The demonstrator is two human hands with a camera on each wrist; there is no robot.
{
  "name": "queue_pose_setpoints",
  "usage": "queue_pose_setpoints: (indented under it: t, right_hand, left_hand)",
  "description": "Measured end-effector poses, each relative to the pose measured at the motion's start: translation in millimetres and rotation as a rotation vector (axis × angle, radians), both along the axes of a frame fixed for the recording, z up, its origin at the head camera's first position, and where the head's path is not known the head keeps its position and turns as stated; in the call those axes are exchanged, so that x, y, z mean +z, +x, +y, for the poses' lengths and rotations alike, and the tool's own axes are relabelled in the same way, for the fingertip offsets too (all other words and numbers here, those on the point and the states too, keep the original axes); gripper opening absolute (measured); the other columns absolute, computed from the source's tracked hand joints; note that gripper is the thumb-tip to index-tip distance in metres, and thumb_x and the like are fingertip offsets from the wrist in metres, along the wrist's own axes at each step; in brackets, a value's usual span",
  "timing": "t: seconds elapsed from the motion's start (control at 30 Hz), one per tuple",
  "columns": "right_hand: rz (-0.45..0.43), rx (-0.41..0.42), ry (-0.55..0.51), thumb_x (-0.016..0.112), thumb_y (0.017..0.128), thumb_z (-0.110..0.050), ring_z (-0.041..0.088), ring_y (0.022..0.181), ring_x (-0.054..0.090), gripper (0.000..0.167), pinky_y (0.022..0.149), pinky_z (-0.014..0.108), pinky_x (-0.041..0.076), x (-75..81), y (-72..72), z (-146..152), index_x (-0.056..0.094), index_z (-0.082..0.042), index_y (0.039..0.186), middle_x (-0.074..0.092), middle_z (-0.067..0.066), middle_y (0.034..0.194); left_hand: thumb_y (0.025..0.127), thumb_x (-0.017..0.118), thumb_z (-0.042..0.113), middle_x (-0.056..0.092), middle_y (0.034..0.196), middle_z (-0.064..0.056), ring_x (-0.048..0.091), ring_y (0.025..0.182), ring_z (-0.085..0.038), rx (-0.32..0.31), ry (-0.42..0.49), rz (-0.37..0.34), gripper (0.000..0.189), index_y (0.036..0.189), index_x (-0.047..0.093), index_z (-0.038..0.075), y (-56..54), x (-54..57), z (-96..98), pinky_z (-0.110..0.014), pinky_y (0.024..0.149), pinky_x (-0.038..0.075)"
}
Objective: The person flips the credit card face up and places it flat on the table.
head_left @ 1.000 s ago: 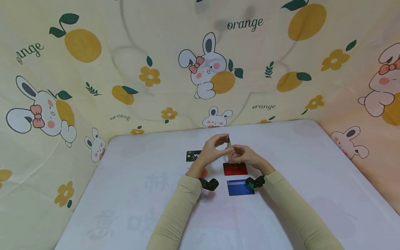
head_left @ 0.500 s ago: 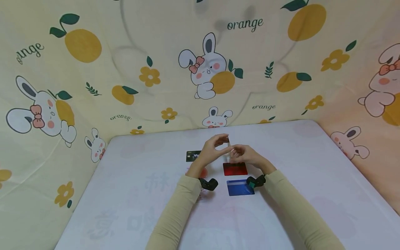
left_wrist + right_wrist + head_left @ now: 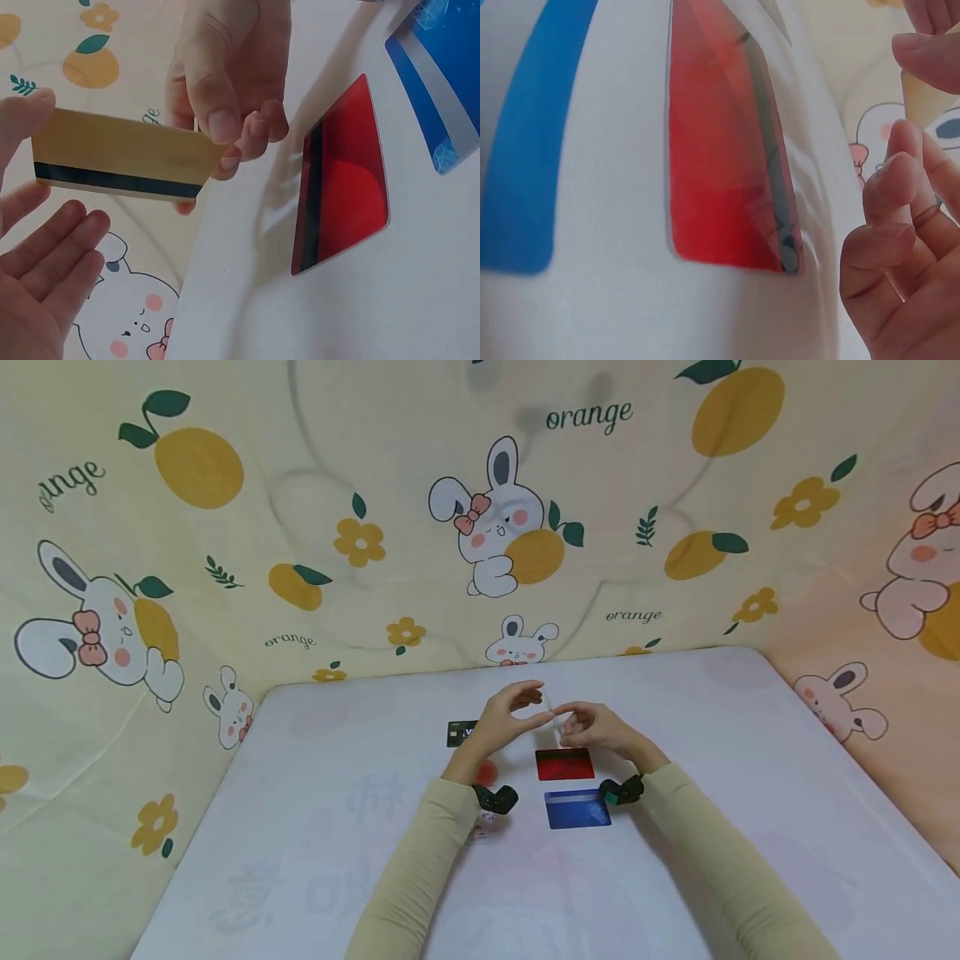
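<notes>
A gold bank card [image 3: 120,154] with a dark magnetic stripe is held up between both hands, above the far part of the table. My left hand [image 3: 500,724] grips one end of it, thumb and index finger at opposite edges, as the left wrist view shows. At the card's other end my right hand [image 3: 600,727] pinches a corner, its thumb over the card and its other fingers curled. From the head the card is nearly edge-on. Just below the hands lies a red card [image 3: 565,765] with a dark stripe. Nearer me is a blue card [image 3: 576,811] with a pale stripe.
A black card [image 3: 459,733] lies left of my left hand, partly covered by it. Pinkish-red cards [image 3: 487,773] show beside my left wrist, mostly hidden. The white table [image 3: 322,827] meets a curtain [image 3: 420,543] printed with rabbits and oranges behind.
The gold card has tilted, its lower end swinging right. My right hand has shifted slightly right and up, and my left hand slightly left.
</notes>
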State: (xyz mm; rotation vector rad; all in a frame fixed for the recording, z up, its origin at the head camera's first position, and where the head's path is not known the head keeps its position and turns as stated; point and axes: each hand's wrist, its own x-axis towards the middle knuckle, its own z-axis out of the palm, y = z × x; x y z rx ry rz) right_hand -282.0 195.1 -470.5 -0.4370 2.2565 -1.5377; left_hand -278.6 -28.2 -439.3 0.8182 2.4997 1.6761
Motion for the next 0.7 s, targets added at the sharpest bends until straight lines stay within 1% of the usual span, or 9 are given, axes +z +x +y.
queue_pose_setpoints:
  t: [0.17, 0.37, 0.57, 0.7]
  right_hand:
    - [-0.011, -0.010, 0.005, 0.073, 0.081, -0.007, 0.008, 0.071, 0.058, 0.057, 0.070, 0.020, 0.052, -3.3, -2.7, 2.7, 0.050, -0.002, 0.133, 0.061, -0.003, 0.082]
    - [-0.007, -0.011, 0.019, 0.073, 0.081, -0.006, 0.008, 0.072, 0.056, 0.058, 0.070, 0.020, 0.051, -3.4, -3.2, 6.7, 0.048, 0.002, 0.132, 0.060, -0.003, 0.082]
    - [-0.011, -0.018, 0.023, 0.073, 0.081, -0.006, 0.008, 0.072, 0.054, 0.059, 0.068, 0.021, 0.048, -2.9, -3.0, 10.3, 0.047, 0.002, 0.133, 0.058, -0.003, 0.081]
    - [-0.017, -0.032, 0.036, 0.072, 0.082, -0.007, 0.009, 0.074, 0.054, 0.059, 0.068, 0.021, 0.047, -2.8, -3.1, 12.4, 0.046, 0.001, 0.134, 0.058, -0.002, 0.082]
  left_hand:
    - [0.084, 0.074, 0.015, 0.063, 0.120, -0.019, 0.063, 0.115, -0.029, 0.000, -0.022, -0.001, 0.055, 0.133, 0.053, 0.002, -0.2, 0.1, -2.2, -0.034, 0.105, 0.048]
    - [0.084, 0.074, 0.013, 0.063, 0.119, -0.020, 0.063, 0.114, -0.030, -0.009, -0.035, -0.014, 0.055, 0.133, 0.052, 0.000, -0.8, -2.1, -4.3, -0.037, 0.105, 0.048]
    - [0.084, 0.074, 0.014, 0.064, 0.116, -0.020, 0.064, 0.111, -0.030, -0.007, -0.056, -0.028, 0.056, 0.133, 0.052, 0.000, -2.4, -6.1, -7.4, -0.039, 0.104, 0.048]
    - [0.084, 0.074, 0.013, 0.064, 0.115, -0.022, 0.064, 0.110, -0.032, -0.013, -0.048, -0.052, 0.056, 0.133, 0.052, -0.001, -3.8, -8.5, -9.3, -0.041, 0.103, 0.048]
